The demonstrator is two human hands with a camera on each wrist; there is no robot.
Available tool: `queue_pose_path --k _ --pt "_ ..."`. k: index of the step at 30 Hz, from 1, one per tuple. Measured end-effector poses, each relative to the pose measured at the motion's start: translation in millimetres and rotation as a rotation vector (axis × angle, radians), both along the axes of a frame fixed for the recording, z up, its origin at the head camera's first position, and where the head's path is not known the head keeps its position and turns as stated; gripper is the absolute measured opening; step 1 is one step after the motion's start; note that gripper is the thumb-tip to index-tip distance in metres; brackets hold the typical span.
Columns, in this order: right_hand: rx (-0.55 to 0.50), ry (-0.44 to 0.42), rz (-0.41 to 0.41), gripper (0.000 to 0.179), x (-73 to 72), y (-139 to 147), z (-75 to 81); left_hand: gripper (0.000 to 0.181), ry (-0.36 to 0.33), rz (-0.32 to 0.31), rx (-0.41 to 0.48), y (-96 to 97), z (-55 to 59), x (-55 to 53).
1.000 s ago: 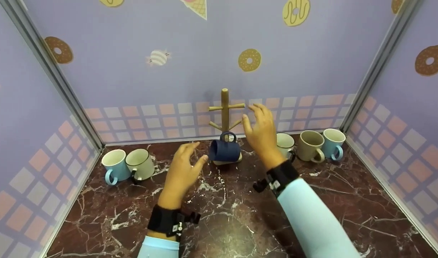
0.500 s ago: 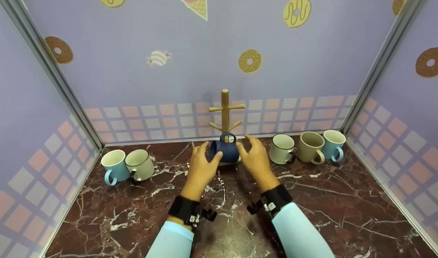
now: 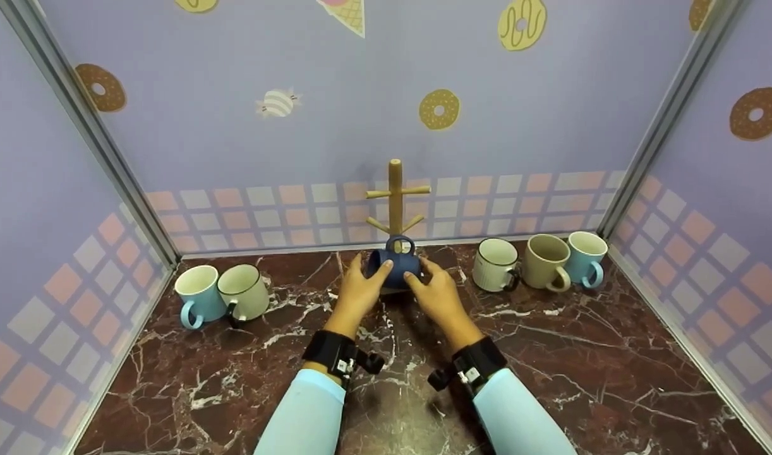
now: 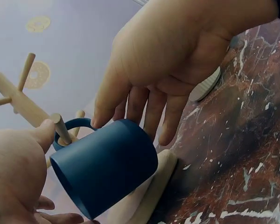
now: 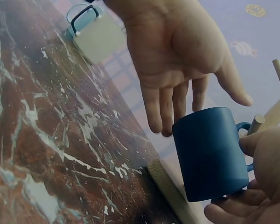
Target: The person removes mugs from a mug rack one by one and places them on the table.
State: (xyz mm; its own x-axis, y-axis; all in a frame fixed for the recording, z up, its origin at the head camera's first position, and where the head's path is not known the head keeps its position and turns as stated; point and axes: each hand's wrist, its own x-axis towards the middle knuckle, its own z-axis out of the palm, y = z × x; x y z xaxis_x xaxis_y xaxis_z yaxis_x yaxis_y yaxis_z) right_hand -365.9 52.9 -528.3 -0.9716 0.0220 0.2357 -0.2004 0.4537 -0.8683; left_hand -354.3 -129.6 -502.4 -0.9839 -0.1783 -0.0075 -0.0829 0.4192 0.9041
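Observation:
A dark blue mug (image 3: 396, 275) hangs sideways by its handle from a front peg (image 4: 60, 129) of a wooden mug tree (image 3: 395, 202). Its mouth faces left. My left hand (image 3: 357, 296) is at the mouth end, fingers extended; in the right wrist view the left thumb stands clear of the mug. At the base end is my right hand (image 3: 438, 296), its thumb at the mug in the left wrist view and its loose, spread fingers behind the base. Neither hand plainly grips the mug. Exact finger contact is partly hidden.
At left stand a light blue mug (image 3: 199, 294) and a cream mug with black handle (image 3: 244, 294). At right are a white mug (image 3: 494, 265), a beige mug (image 3: 544, 262) and another light blue mug (image 3: 585, 259). Patterned walls enclose the dark marble table (image 3: 234, 385).
Both hands have come inward to the mug, the right one also lowering from beside the tree's upper peg. The mug still hangs in the same place.

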Motion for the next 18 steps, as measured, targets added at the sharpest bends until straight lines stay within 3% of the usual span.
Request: queue_pose_path --k 8,18 --pt "-0.054 -0.012 0.024 0.065 0.0 1.0 -0.4 0.092 -0.002 0.007 0.085 -1.7 -5.0 -5.0" --pt "-0.040 -0.011 0.025 0.057 1.6 5.7 6.1 0.083 0.028 0.023 0.055 -2.0 -1.9 1.4"
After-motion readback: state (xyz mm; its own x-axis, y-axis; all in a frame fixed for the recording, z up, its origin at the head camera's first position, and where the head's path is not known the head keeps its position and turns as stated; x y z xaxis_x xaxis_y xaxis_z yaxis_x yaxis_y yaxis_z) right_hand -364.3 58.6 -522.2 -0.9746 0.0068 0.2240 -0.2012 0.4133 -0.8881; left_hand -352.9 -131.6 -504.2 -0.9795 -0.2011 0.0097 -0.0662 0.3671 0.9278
